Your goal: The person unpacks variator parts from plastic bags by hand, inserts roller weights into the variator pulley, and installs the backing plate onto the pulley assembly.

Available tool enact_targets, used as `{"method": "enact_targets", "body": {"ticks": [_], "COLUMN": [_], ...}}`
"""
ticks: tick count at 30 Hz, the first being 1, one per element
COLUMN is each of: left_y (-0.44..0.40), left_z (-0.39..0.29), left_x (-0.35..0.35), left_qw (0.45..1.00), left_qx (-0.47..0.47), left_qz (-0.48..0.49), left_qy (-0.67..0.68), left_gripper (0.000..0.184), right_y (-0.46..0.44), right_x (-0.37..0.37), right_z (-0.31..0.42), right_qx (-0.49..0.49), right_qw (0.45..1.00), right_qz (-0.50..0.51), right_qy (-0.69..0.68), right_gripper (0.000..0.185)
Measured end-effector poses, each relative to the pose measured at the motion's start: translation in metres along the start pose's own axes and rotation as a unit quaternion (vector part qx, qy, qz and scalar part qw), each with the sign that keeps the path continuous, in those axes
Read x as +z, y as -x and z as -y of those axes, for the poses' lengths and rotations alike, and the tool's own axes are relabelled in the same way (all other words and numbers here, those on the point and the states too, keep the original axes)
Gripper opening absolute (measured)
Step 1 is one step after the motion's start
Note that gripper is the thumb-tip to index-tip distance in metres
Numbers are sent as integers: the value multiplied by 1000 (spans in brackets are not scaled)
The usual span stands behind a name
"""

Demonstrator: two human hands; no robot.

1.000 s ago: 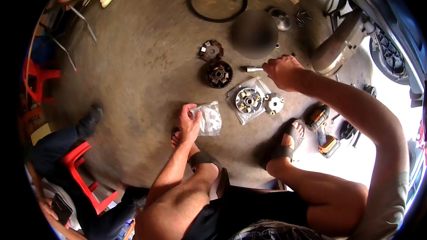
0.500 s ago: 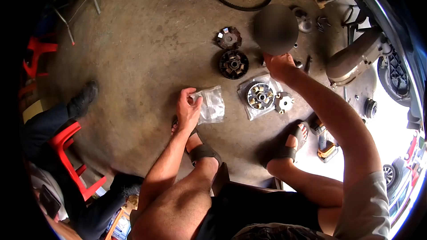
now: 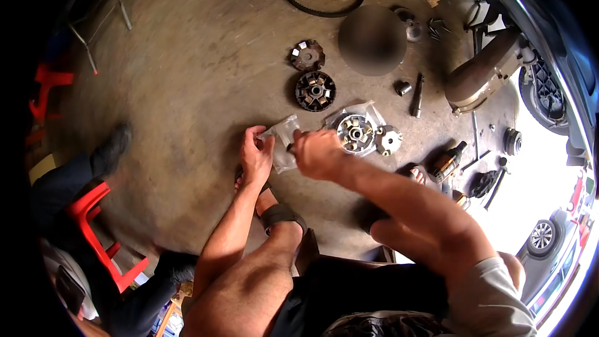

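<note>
My left hand (image 3: pixel 256 157) pinches the left edge of a clear plastic bag (image 3: pixel 285 157) above the floor, near my left foot. My right hand (image 3: pixel 317 153) is closed at the bag's right side; a small dark bit shows at its fingertips, too hidden to name. Just beyond that hand, a clean variator (image 3: pixel 356 133) with brass-coloured rollers lies on another plastic bag (image 3: pixel 372 112). A silvery ramp plate (image 3: pixel 388 140) lies to its right. Farther up are a dark, worn variator (image 3: pixel 316 91) and its rusty ramp plate (image 3: pixel 307 55).
A drive belt (image 3: pixel 322 12) lies at the top. A socket (image 3: pixel 404 88), an extension bar (image 3: pixel 418 97) and a power tool (image 3: pixel 449 162) are on the right, beside the vehicle's metal housing (image 3: pixel 483 78). Another person's leg (image 3: pixel 75 162) and a red stool (image 3: pixel 93 212) are on the left.
My right hand has moved from beside the socket down and left to the plastic bag. The left hand still holds the bag, which is now more crumpled. The view has shifted slightly.
</note>
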State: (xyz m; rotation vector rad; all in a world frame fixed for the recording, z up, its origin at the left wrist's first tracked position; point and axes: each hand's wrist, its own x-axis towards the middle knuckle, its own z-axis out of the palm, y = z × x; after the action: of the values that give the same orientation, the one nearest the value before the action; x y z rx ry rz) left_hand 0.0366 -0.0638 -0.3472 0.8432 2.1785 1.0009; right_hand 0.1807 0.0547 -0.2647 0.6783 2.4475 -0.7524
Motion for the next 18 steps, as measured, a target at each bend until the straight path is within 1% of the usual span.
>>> {"method": "enact_targets", "body": {"ticks": [2,3,4,6,10,13,15,18], "left_y": [1,1,1,0,0,0,2,4], "left_z": [-2,-1,4,11,21,21,19,10], "left_x": [-2,-3,-2,-1,0,0,-3,-6], "left_qw": [1000,999,999,999,999,999,1000,999], "left_qx": [-10,-32,-32,16,8,36,27,29], "left_qz": [-6,5,5,-4,-6,-8,-2,-20], "left_qy": [6,32,31,31,32,25,-2,-11], "left_gripper": [28,27,27,25,24,25,26,28], "right_y": [-10,-17,-21,-27,-32,-34,-35,-30], "right_x": [13,27,34,45,60,64,65,67], "right_z": [21,24,28,33,31,28,27,24], "right_qx": [29,24,25,53,54,69,53,55], "right_qw": [999,999,999,998,998,997,998,998], "right_qz": [21,7,7,-3,-11,-14,24,-6], "right_qy": [-25,-32,-32,-44,-21,-19,-14,-12], "right_gripper": [49,47,47,47,52,52,57,56]}}
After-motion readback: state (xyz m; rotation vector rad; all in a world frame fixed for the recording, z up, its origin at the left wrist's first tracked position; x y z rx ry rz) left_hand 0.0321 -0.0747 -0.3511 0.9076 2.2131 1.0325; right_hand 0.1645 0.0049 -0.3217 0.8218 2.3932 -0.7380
